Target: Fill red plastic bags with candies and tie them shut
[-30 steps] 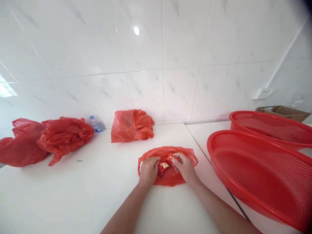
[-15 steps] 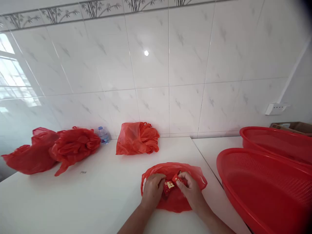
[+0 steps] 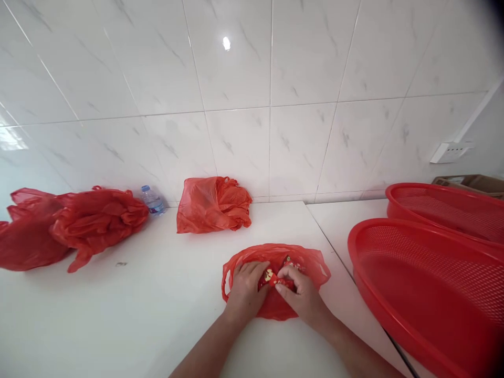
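Observation:
An open red plastic bag (image 3: 275,312) lies spread on the white table, with small red printed packets inside it. My left hand (image 3: 247,290) is closed around a red packet with a pale yellow print (image 3: 269,275). Close beside it, my right hand (image 3: 302,294) pinches another small red packet (image 3: 287,284) between thumb and fingers. The two packets meet or nearly touch; my fingers hide part of each. Behind my right hand, more red packaging with pale marks (image 3: 293,261) shows in the bag. What the packets contain cannot be seen.
Two red plastic baskets (image 3: 394,231) stand at the right, before a cardboard box (image 3: 472,182). A folded red bag (image 3: 212,205) lies by the tiled wall. Bunched red bags (image 3: 98,215) and a water bottle (image 3: 153,200) are at the left. A seam divides the tabletops.
The view has tipped down and shifted slightly. My right hand has brought its packet lower and closer to the one in my left hand. Packaging behind my right hand is more visible.

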Tool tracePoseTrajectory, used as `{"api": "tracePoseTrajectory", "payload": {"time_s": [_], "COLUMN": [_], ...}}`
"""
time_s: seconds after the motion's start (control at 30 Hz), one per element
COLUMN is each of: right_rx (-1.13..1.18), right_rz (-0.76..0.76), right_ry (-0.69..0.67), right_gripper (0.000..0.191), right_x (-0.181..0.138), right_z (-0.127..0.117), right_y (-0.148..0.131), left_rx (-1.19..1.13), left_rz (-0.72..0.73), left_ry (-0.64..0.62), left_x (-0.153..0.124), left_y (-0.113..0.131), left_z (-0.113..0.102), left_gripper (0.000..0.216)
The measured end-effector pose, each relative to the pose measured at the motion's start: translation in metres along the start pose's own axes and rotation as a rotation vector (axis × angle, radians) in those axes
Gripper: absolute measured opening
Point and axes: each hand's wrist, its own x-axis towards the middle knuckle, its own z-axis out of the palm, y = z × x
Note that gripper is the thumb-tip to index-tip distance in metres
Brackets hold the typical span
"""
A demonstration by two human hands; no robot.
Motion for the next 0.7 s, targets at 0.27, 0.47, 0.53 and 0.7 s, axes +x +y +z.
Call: {"api": "tracePoseTrajectory", "payload": {"time_s": [0.27, 0.47, 0.53, 0.7], "right_rx": [-0.087, -0.216, -0.224, -0.17], "right_rz": [-0.009, 0.023, 0.027, 0.001], "right_ry": [-0.263, -0.335, -0.362, -0.303], "right_gripper": [0.007, 0.009, 0.009, 0.01], "right_x": [-0.007, -0.01, -0.011, -0.01], "right_z": [0.015, 0.012, 0.01, 0.009], "right_y": [-0.002, -0.001, 0.0, -0.001], "left_rx": [-0.121, -0.058, 0.0, -0.011], "left_rz": [-0.075, -0.055, -0.06, -0.028], "left_ry": [0.036, -0.064, -0.047, 0.057], "left_x": [0.014, 0.033, 0.039, 0.03], "left_y": [-0.014, -0.007, -0.006, -0.003], "left_z": [-0.005, -0.001, 0.002, 0.005], "left_gripper": [0.041, 0.039, 0.04, 0.03]}}
